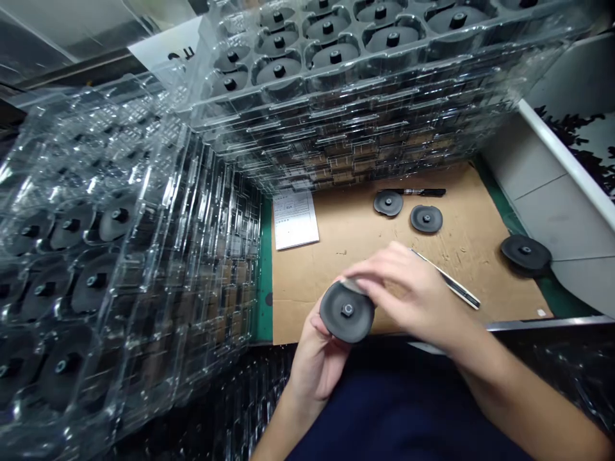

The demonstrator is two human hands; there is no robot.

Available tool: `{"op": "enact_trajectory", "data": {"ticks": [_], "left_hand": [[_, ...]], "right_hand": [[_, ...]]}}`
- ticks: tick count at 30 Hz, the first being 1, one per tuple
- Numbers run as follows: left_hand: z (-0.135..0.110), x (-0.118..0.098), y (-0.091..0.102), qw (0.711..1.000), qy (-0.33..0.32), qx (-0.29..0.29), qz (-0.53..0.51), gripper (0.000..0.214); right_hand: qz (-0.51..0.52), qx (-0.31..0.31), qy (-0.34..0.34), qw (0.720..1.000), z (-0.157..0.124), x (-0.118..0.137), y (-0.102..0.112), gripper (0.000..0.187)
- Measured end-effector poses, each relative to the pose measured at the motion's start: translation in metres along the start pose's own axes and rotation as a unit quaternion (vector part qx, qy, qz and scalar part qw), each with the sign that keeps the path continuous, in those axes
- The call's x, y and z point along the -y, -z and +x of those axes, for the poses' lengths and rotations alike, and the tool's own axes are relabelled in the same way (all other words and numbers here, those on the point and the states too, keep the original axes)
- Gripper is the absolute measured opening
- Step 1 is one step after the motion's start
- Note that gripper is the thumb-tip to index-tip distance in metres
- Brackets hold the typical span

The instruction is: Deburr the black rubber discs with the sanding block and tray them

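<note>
A dark grey rounded disc (348, 312) with a short black stem at its centre is held above the front of the cardboard. My left hand (319, 362) grips it from below and the left side, with the stem facing up. At the disc's upper right edge, my right hand (406, 288) pinches a small pale flat piece (353, 285); its kind is unclear. Similar discs lie beyond on the cardboard: one disc (388, 203) beside a black marker pen (423, 192), another disc (426, 219) to its right. A white and black knife-like tool (454, 285) lies right of my right hand.
Tall stacks of clear plastic trays holding discs stand at the left (96, 256) and back (336, 96). A printed paper (295, 219) lies on the cardboard sheet (327, 262). Another disc (526, 254) rests at the right, near a white bin wall (557, 192).
</note>
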State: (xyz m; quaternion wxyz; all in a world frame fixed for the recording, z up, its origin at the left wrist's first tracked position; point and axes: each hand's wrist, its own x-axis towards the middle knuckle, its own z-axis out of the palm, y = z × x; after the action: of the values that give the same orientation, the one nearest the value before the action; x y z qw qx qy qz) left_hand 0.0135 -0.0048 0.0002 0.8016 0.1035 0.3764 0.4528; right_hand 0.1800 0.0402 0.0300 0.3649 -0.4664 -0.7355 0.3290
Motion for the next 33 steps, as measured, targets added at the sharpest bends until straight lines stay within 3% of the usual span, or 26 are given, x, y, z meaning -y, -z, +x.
{"op": "enact_trajectory", "data": {"ticks": [3,8,12,17,20,22,24,27,29,33], "left_hand": [[-0.002,-0.001,0.006,0.999,0.024,0.033,-0.021,0.06],[-0.003,0.001,0.011,0.996,0.03,0.064,-0.058,0.052],[-0.002,0.0,0.008,0.991,0.044,0.084,-0.09,0.048],[-0.003,-0.002,0.001,0.99,0.047,0.103,-0.083,0.051],[-0.004,-0.002,0.001,0.994,0.015,0.109,-0.007,0.054],[-0.002,-0.001,0.005,0.987,-0.041,0.127,0.092,0.056],[0.001,-0.001,0.011,0.948,-0.148,0.145,0.24,0.056],[0.007,0.0,0.017,0.811,-0.308,0.156,0.473,0.083],[0.01,0.0,0.017,0.739,-0.353,0.164,0.551,0.105],[0.011,0.001,0.015,0.699,-0.38,0.163,0.584,0.115]], "right_hand": [[0.029,0.011,-0.099,0.995,-0.01,-0.043,-0.012,0.023],[-0.011,0.048,-0.092,0.994,-0.029,-0.092,-0.043,0.018],[-0.077,0.021,-0.092,0.993,-0.035,-0.092,-0.052,0.022],[-0.112,-0.004,-0.097,0.989,-0.044,-0.08,-0.041,0.024],[-0.113,0.014,-0.093,0.989,-0.054,-0.077,-0.033,0.022],[-0.117,0.018,-0.096,0.988,-0.061,-0.076,-0.028,0.022],[-0.122,0.018,-0.101,0.987,-0.067,-0.075,-0.024,0.022],[-0.121,0.009,-0.103,0.987,-0.071,-0.069,-0.018,0.023],[-0.106,-0.008,-0.094,0.99,-0.07,-0.061,-0.014,0.024],[-0.055,-0.056,-0.052,0.996,-0.068,-0.04,-0.006,0.03]]}}
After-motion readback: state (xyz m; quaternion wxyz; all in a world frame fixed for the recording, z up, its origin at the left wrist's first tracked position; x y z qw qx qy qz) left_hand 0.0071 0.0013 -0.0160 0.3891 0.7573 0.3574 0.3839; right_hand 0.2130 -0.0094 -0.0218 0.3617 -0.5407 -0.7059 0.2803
